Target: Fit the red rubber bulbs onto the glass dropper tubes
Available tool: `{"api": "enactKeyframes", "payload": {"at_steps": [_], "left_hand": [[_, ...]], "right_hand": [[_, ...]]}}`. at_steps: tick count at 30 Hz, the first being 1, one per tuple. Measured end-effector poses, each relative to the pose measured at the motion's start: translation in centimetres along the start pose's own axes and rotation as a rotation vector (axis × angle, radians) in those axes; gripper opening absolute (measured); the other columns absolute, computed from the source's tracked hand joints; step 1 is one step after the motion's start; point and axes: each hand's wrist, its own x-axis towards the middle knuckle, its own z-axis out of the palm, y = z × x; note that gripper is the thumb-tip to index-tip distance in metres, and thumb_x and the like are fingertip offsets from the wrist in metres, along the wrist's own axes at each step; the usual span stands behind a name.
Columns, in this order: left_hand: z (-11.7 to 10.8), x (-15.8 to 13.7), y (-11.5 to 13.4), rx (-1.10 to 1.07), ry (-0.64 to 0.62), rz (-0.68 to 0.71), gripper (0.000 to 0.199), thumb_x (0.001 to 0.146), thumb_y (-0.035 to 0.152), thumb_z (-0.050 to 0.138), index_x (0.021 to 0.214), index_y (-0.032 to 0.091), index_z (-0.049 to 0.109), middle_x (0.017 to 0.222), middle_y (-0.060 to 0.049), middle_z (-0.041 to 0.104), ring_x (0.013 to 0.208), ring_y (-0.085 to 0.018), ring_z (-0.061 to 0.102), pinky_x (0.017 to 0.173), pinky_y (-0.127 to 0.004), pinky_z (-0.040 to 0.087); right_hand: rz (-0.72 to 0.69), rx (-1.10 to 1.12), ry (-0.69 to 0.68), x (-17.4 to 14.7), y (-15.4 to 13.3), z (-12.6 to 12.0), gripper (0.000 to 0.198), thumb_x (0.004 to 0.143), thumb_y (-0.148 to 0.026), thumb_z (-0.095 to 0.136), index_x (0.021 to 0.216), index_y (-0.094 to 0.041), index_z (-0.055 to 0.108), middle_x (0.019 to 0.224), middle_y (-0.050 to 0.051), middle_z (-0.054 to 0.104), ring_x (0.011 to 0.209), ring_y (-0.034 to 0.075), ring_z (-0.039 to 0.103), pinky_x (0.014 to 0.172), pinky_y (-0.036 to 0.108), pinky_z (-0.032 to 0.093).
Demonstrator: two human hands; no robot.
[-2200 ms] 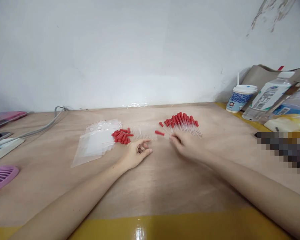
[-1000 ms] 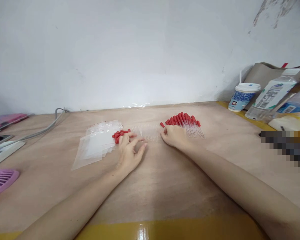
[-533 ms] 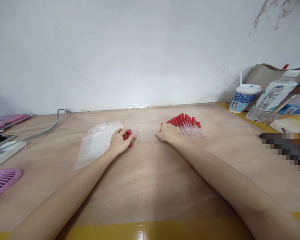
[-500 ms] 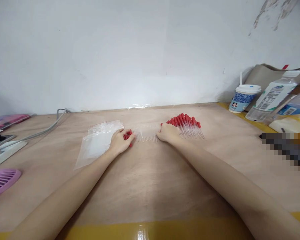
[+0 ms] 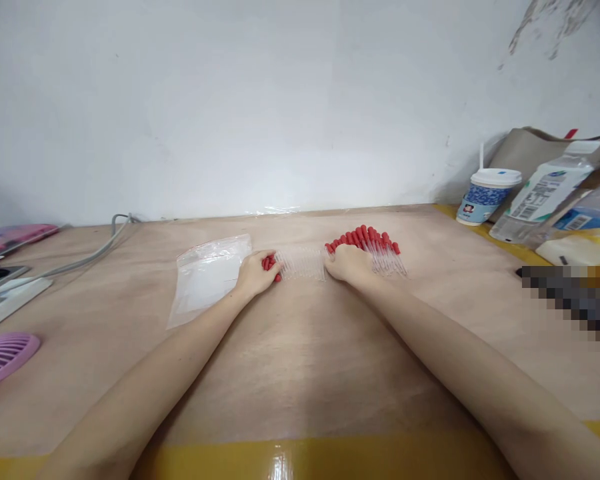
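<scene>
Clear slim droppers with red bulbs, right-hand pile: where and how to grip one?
Probably pinch the rightmost plump red bulb, coming from the right: it sits at the outer edge, apart from the right hand, while the slim clear tubes crowd together.

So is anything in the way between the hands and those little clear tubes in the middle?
Only on the left: red bulbs lie in the curl of the left hand, between its palm and the clear tubes. Nothing visible stands between the right hand and the row.
</scene>
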Motion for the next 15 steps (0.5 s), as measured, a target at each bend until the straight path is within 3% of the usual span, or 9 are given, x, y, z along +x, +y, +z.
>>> {"api": "enactKeyframes", "payload": {"at_steps": [5, 10, 12, 15], "left_hand": [[-0.2, 0.2, 0.1, -0.193, -0.123, -0.019, 0.038, 0.074, 0.039, 0.057, 0.103, 0.015, 0.060, 0.077, -0.002, 0.065, 0.060, -0.014, 0.062, 0.073, -0.029, 0.047], [-0.8, -0.2, -0.1, -0.355, -0.142, -0.023, 0.042, 0.075, 0.041, 0.057, 0.107, 0.014, 0.056, 0.080, -0.005, 0.065, 0.058, -0.016, 0.064, 0.070, -0.032, 0.049], [-1.4, -0.4, -0.1, -0.271, -0.093, 0.071, 0.037, 0.076, 0.039, 0.057, 0.104, 0.014, 0.059, 0.088, -0.008, 0.065, 0.071, -0.018, 0.064, 0.077, -0.035, 0.047], [-2.6, -1.0, -0.1, -0.013, -0.031, 0.351, 0.029, 0.077, 0.035, 0.056, 0.098, 0.017, 0.063, 0.100, -0.009, 0.061, 0.099, -0.023, 0.055, 0.091, -0.040, 0.040]], "right_hand": [[-0.014, -0.009, -0.018, 0.3, -0.4, 0.2, 0.028, 0.079, -0.027, 0.046, 0.094, -0.013, 0.065, 0.088, 0.015, 0.065, 0.087, 0.027, 0.061, 0.068, 0.033, 0.043], [-0.060, -0.014, -0.005, -0.9, 0.2, -0.6, 0.033, 0.084, -0.033, 0.039, 0.087, -0.013, 0.065, 0.084, 0.016, 0.065, 0.085, 0.028, 0.060, 0.066, 0.034, 0.041], [-0.123, 0.001, 0.014, -1.9, 0.9, -1.0, 0.032, 0.084, -0.032, 0.038, 0.082, -0.011, 0.062, 0.079, 0.015, 0.064, 0.078, 0.027, 0.061, 0.061, 0.031, 0.039], [-0.233, 0.086, 0.070, -3.5, 2.4, -1.3, 0.021, 0.084, -0.026, 0.039, 0.080, -0.013, 0.055, 0.075, 0.012, 0.062, 0.066, 0.020, 0.058, 0.053, 0.027, 0.034]]}}
